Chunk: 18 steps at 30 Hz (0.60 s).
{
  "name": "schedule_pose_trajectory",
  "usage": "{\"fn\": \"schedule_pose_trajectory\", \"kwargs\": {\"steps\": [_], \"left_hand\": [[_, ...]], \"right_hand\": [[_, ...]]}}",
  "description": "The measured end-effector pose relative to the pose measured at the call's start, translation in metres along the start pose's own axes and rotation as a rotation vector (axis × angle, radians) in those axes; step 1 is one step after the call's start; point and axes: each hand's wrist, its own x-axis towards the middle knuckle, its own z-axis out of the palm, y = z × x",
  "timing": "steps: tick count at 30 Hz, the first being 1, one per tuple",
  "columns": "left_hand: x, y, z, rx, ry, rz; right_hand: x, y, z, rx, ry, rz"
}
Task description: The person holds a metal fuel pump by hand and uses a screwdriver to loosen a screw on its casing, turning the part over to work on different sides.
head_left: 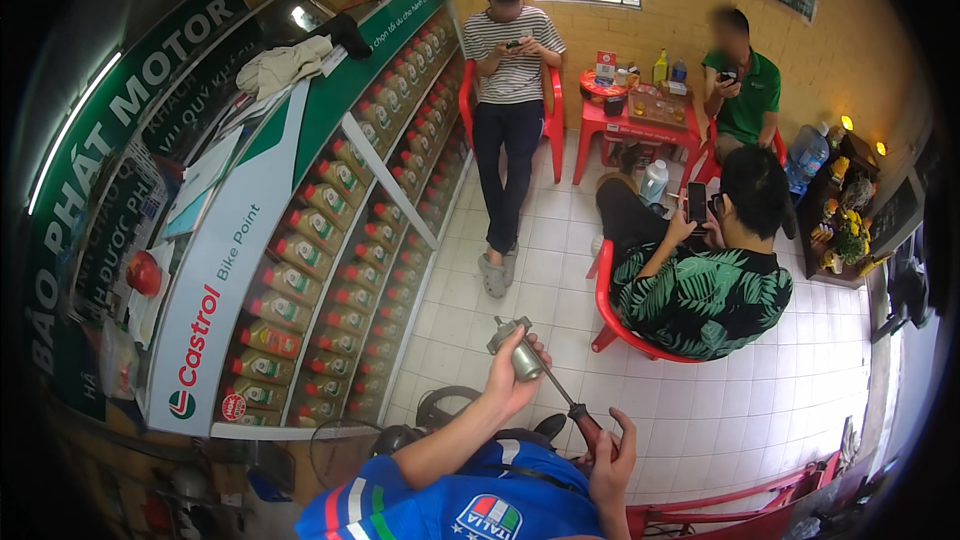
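My left hand (514, 380) is closed around a small starter motor (524, 358), a grey metal cylinder with a flanged end and a short shaft pointing up and left. In my right hand (611, 460) is a screwdriver (584, 422) with a red and black handle, its long thin shaft slanting up and left. The screwdriver's tip reaches the side of the motor near my left fingers; whether it touches there I cannot tell. Both hands are raised in front of my blue shirt, above the tiled floor.
Left stands a display case (225, 310) full of red-capped bottles. Ahead, one person sits on a red chair (555, 130); another in green sits beyond the red table (640, 128). Nearer, right, a person in a leaf-print shirt (700, 300) holds a phone. Red metal bars (720, 513) lie lower right.
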Motion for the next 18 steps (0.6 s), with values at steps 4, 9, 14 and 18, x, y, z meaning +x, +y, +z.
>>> {"fn": "schedule_pose_trajectory", "kwargs": {"steps": [4,9,14,18], "left_hand": [[-0.003,0.0,-0.003,-0.006,-0.008,0.001],[-0.004,0.005,-0.001,-0.012,-0.017,0.012],[-0.008,0.009,0.002,-0.019,-0.013,0.002],[-0.007,0.008,-0.002,-0.039,0.007,-0.014]], "right_hand": [[0.002,0.016,0.001,-0.099,0.002,-0.266],[-0.005,-0.003,-0.001,0.076,-0.086,0.101],[-0.008,0.013,0.007,-0.158,-0.021,-0.28],[-0.006,0.007,0.005,-0.143,-0.076,-0.109]]}}
